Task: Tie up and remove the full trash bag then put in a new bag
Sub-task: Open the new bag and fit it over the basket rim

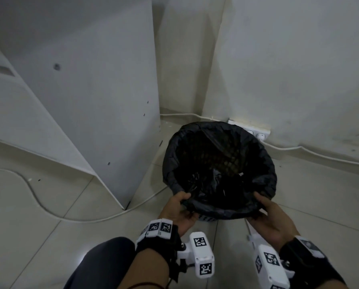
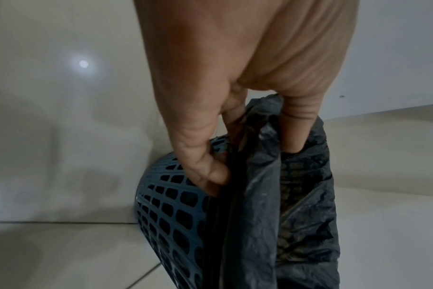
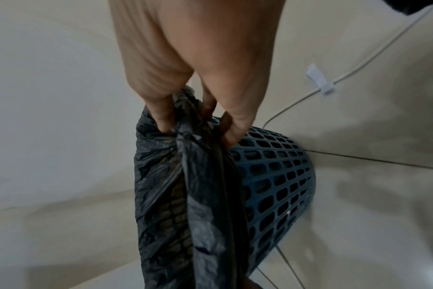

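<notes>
A black trash bag (image 1: 218, 207) lines a round blue mesh bin (image 1: 205, 218) on the tiled floor in a corner. Its edge is folded over the bin's rim. My left hand (image 1: 179, 207) grips the near-left part of the rim, thumb inside and fingers outside over the bag (image 2: 257, 195) and the bin (image 2: 166, 211). My right hand (image 1: 268, 213) grips the near-right part the same way, pinching the bag's fold (image 3: 198, 176) against the mesh bin (image 3: 272, 176). The bag's inside looks dark and crumpled; its contents cannot be made out.
A white cabinet (image 1: 87, 97) stands left of the bin. White walls close the corner behind, with a power strip (image 1: 255, 130) against the wall. White cables (image 1: 49, 205) run across the floor on both sides. My knee (image 1: 103, 263) is at the bottom.
</notes>
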